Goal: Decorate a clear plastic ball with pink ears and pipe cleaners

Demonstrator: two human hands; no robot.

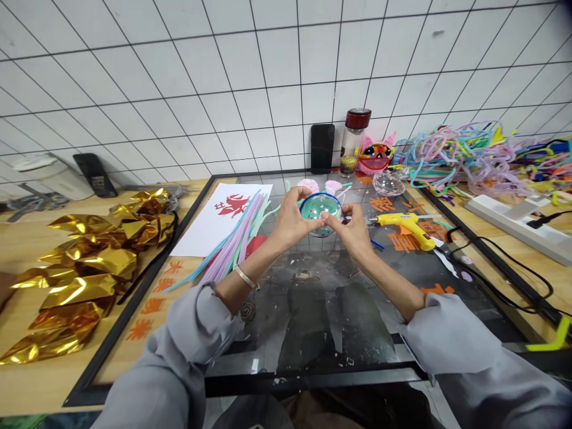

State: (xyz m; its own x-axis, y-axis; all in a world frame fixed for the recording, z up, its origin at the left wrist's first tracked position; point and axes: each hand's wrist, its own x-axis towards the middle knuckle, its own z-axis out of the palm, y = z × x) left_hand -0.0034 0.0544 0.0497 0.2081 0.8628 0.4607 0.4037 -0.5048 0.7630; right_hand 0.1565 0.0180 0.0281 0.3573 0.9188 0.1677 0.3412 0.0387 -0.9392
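Between my two hands is a clear plastic half-sphere (318,206) with a dark blue rim, held up over the glass tabletop. My left hand (292,217) grips its left side, fingers at the rim and thumb on the near face. On the other side my right hand (351,229) grips it too, its thumb meeting the left one at the front. Behind the half-sphere lie pink fuzzy pieces (308,186). A yellow hot glue gun (413,226) rests to the right, and another clear half-sphere (388,183) sits further back.
Purple, blue and green pipe cleaners (236,244) lie over white paper (201,229) at left. Gold foil (89,268) spreads further left. A glass bottle (352,146), a phone (322,149) and a pink mask-like craft (376,156) stand by the wall. Tangled pipe cleaners (465,155) and a power strip (521,226) are at right.
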